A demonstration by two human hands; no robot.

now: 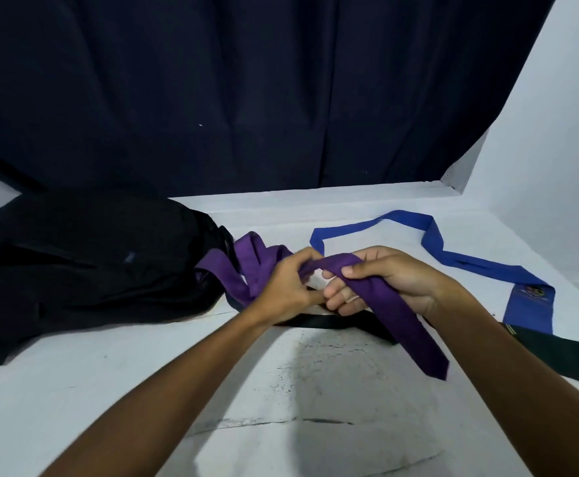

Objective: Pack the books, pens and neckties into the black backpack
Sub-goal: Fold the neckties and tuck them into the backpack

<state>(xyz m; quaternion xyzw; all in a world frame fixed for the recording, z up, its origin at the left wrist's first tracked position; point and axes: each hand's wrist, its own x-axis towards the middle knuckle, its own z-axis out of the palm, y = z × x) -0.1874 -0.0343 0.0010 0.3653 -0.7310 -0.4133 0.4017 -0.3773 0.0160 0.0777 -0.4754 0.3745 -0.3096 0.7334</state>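
Across the upper frame, dark curtain [212, 91]; below, white table [109, 390]. At left, black backpack [74, 270], slumped on the table. At right, blue necktie [436, 242] looped flat, black necktie [563, 356] beneath its wide end. At centre, purple necktie [401, 318], pinched by left hand [288, 284], gripped under the thumb of right hand [384, 280], pointed end hanging lower right.

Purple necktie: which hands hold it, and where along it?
Both. The right hand grips the purple necktie above its hanging pointed end; the left hand pinches it beside the right.
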